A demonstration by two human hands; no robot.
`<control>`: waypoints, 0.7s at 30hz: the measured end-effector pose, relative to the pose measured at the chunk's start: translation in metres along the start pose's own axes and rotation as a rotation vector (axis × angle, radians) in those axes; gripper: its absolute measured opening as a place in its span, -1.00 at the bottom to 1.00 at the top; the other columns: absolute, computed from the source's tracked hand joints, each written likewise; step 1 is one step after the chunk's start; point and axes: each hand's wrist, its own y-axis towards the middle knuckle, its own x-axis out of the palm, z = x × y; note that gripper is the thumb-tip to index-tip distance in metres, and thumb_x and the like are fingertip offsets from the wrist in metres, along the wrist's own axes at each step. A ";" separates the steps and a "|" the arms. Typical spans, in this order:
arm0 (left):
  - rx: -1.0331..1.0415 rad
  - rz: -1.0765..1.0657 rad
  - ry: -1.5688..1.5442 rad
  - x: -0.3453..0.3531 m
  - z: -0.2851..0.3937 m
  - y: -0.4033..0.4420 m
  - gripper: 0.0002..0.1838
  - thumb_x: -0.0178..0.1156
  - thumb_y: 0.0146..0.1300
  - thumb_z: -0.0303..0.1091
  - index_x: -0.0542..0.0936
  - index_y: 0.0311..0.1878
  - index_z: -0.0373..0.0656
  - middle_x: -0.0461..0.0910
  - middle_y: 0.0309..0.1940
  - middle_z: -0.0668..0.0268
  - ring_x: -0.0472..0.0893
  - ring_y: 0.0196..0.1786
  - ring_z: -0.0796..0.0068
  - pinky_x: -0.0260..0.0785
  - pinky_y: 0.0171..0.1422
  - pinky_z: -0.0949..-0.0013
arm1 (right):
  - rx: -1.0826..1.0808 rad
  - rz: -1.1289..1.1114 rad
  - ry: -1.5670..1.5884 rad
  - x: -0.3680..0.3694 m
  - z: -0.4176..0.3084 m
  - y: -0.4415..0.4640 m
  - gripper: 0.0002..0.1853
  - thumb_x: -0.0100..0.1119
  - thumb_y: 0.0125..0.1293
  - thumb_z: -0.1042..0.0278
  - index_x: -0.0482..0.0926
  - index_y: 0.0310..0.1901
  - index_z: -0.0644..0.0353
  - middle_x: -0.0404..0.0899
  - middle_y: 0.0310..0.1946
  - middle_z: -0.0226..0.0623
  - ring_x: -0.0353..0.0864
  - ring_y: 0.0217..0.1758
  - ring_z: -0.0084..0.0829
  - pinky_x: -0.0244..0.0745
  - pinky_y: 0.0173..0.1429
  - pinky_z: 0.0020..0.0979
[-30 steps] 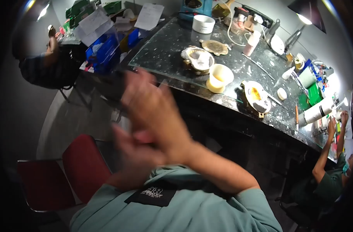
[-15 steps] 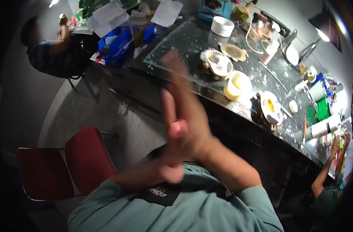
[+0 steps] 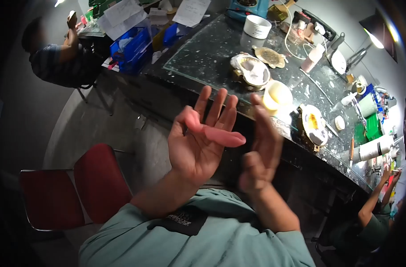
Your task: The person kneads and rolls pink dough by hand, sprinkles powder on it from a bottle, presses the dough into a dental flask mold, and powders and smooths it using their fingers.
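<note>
Across the fingers of my left hand (image 3: 196, 142) lies a soft, pink dough-like roll (image 3: 225, 136), bent near its thumb end. The left palm faces up with its fingers stretched out, and the thumb is against the roll's end. My right hand (image 3: 263, 144) is apart from it to the right, blurred, fingers extended with nothing visible in them. Near it on the bench stands a cream-coloured cup (image 3: 277, 99). Behind that is a metal flask half (image 3: 252, 71) filled with white plaster, and another flask half (image 3: 313, 127) with an orange-yellow middle is to the right.
The dark bench (image 3: 198, 58) carries a white bowl (image 3: 257, 27), a brass-coloured lid (image 3: 270, 57) and a bottle (image 3: 313, 58). Blue bins (image 3: 131, 51) stand at its far left. Red chairs (image 3: 99, 184) are at lower left. One person (image 3: 56, 58) sits far left; another's arms (image 3: 374, 196) show right.
My hands were pressed together, palm against palm. They have come apart, the right moving rightward, and the pink roll now shows on the turned-up left palm.
</note>
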 end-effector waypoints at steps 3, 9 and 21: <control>0.030 -0.045 0.535 -0.001 -0.033 -0.006 -0.25 -0.15 0.46 -0.46 -0.01 0.71 -0.07 -0.01 0.71 0.10 0.02 0.73 0.05 -0.01 0.75 0.02 | 0.073 0.062 -0.026 0.013 0.007 -0.013 -0.21 0.09 0.54 0.01 0.16 0.59 0.37 -0.03 0.66 0.22 -0.20 0.76 0.19 -0.24 0.73 0.05; 0.487 -0.509 1.080 -0.004 -0.026 0.000 -0.05 -0.13 0.50 0.12 -0.24 0.70 -0.26 -0.24 0.74 0.04 -0.21 0.77 0.16 -0.39 0.79 0.07 | 0.020 -0.278 0.046 0.022 -0.038 -0.011 -0.11 0.09 0.44 0.00 0.08 0.62 0.41 -0.10 0.69 0.19 -0.30 0.78 0.19 -0.37 0.74 0.06; 0.589 -0.600 0.357 0.020 -0.009 0.020 0.08 -0.30 0.45 0.46 -0.17 0.71 -0.23 -0.17 0.75 0.11 -0.18 0.77 0.29 -0.41 0.80 0.11 | 0.022 -0.297 0.148 0.038 -0.013 0.009 0.39 0.27 0.15 -0.59 -0.14 0.66 0.38 -0.17 0.69 0.21 -0.21 0.77 0.14 -0.22 0.72 0.06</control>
